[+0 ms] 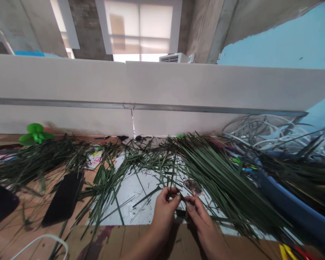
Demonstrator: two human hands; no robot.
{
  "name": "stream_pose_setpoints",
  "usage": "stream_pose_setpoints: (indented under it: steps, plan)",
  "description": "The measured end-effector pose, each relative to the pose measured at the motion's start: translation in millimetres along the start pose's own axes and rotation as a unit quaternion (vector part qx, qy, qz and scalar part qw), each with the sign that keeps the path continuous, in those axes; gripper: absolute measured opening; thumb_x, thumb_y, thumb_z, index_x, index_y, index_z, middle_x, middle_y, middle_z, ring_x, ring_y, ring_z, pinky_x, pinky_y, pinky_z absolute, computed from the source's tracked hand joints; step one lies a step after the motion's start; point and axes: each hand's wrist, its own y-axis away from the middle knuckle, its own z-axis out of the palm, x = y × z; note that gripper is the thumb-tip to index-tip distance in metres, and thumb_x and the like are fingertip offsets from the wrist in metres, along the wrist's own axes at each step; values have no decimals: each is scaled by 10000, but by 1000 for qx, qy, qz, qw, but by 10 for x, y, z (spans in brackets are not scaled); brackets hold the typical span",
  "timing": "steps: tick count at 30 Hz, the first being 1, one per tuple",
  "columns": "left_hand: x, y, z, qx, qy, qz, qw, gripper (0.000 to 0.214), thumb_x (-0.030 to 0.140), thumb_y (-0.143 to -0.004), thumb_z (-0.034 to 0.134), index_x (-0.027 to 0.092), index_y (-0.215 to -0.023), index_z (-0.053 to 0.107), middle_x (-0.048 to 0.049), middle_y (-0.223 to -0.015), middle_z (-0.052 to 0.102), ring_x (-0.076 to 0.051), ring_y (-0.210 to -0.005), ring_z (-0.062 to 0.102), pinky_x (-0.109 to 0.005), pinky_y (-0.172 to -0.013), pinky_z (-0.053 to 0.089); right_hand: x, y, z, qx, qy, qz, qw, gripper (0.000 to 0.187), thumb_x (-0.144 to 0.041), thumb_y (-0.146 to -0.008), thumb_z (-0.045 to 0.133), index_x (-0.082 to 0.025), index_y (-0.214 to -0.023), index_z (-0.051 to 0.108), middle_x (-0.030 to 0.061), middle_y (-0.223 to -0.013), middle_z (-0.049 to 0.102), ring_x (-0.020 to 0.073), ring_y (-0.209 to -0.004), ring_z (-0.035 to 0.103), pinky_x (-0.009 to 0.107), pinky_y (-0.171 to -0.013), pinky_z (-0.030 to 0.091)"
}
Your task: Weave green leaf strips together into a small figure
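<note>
- Palm-leaf strip (182, 197): narrow, dark green, and stiff-looking, with its long axis running about 10-to-4 o'clock between the hands.
- Left hand (164, 213) sits at the strip's 10 o'clock end and right hand (202, 221) at its 4 o'clock end; neither is clearly nearer.
- Fingers (171, 194) of both hands are closed, pinching the strip.
- Brown cardboard sheet (132, 240) lies below the wrists, with a dark red stain (99, 240) at 8 o'clock.
- Yellow-and-red pens (288, 252) at 4 o'clock, white cable (43, 241) at 8 o'clock.
- Black phone (63, 198) at 9 o'clock on the wooden table (18, 213).
- Green leaflet pile (222, 180) at 2 o'clock: long, thin, glossy blades, spread over a white sheet (130, 195) at 11 o'clock.
- Blue tub (287, 195) at 3 o'clock, holding dark leaves.
- Pale curled strips (265, 134) at 2 o'clock, far side.
- Green plastic pinwheel (35, 133) at 10 o'clock against the white partition (178, 86).
</note>
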Motion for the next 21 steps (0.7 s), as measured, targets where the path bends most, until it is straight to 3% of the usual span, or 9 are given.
stream_pose_setpoints:
  steps: [5,9,14,21]
  plan:
    - [-26,-26,-22,5,-4,-9,1000,182,224,-637,849,152,-765,743,-87,-799,704,-213,-744,628,-298,-732,460,63,-42,4,-1,6,-12,1000,586,-764,-664,670,-280,-994,673,56,-1088,705,319,-1100,590,375,-928,468]
    - [-33,-28,-22,10,11,-16,1000,215,229,-603,874,145,-748,740,-78,-771,697,-199,-703,620,-295,-717,463,151,-93,-10,-27,-13,-20,999,573,-686,-674,728,-247,-1032,641,51,-939,693,297,-962,628,373,-846,475]
    - [-17,-27,-16,4,-6,-7,1000,187,241,-632,864,160,-749,743,-77,-769,701,-207,-735,622,-307,-740,465,157,-97,-20,-25,-14,-26,999,499,-631,-707,726,-244,-1011,648,64,-1056,689,299,-1020,609,375,-889,448]
    - [30,-43,-15,24,5,1,1000,298,268,-578,905,169,-817,757,-69,-808,703,-195,-735,605,-291,-713,460,193,-115,-38,-42,-13,-26,999,395,-557,-766,700,-262,-1026,664,1,-801,640,241,-823,595,303,-697,448]
